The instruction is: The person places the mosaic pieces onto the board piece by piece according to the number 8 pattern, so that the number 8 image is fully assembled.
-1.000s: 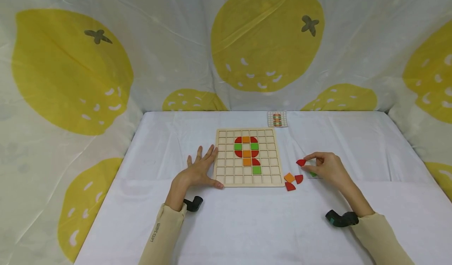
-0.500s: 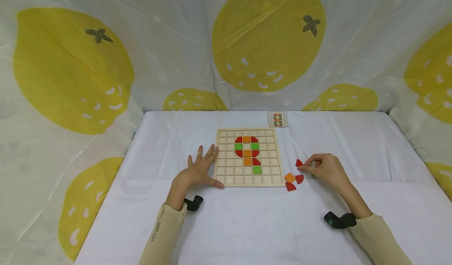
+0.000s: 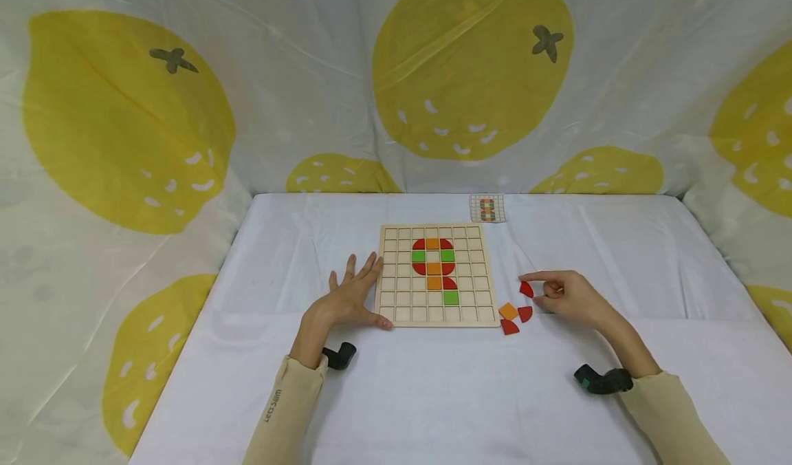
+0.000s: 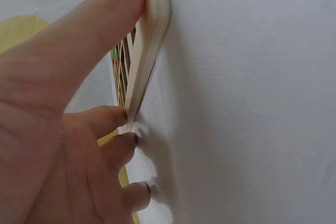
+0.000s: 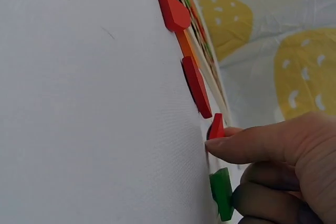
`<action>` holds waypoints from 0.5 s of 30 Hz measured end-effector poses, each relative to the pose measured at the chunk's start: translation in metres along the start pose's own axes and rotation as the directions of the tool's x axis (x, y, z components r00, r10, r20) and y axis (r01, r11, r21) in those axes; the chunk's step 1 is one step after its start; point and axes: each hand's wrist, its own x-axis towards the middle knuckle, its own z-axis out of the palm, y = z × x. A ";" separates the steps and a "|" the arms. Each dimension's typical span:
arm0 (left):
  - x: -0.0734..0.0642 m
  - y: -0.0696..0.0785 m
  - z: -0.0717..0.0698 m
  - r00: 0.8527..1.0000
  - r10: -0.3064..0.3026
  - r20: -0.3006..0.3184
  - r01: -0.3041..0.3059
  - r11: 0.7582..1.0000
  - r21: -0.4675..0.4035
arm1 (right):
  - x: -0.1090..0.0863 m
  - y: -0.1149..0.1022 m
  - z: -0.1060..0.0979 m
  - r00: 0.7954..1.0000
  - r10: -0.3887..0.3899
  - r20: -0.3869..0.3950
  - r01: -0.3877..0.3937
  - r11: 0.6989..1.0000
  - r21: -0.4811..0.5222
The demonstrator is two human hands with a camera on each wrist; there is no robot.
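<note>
A wooden grid board [image 3: 399, 314] lies on the table with red, orange and green tiles set in several of its squares. My left hand [image 3: 348, 302] lies spread at its left side, thumb at the near corner and fingertips along the edge. To the right of the board, my right hand [image 3: 572, 298] pinches a red quarter-circle tile [image 3: 526, 289] between thumb and index finger, close over the cloth. A green tile [image 5: 222, 194] is beside the curled fingers in the right wrist view; the hand hides it in the head view.
Between board and right hand lie an orange square tile [image 3: 509, 311] and two more red quarter-circle tiles, one red tile [image 3: 524, 314] beside it and another red tile [image 3: 510, 327] nearer. A small pattern card [image 3: 487, 208] sits behind the board. Lemon-print cloth hangs around the table.
The red quarter-circle tile has turned between my right thumb and index finger, and the index finger has straightened. The left hand and the board stay in place.
</note>
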 end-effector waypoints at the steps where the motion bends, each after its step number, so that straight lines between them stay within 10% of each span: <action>1: 0.000 0.000 0.000 1.000 -0.001 0.001 0.001 1.000 0.000 | 0.000 0.000 0.000 1.000 0.003 -0.002 -0.003 1.000 -0.006; 15: 0.000 -0.003 0.000 1.000 0.021 -0.003 -0.021 1.000 -0.001 | 0.002 0.008 0.002 0.997 -0.006 -0.075 0.004 0.999 -0.032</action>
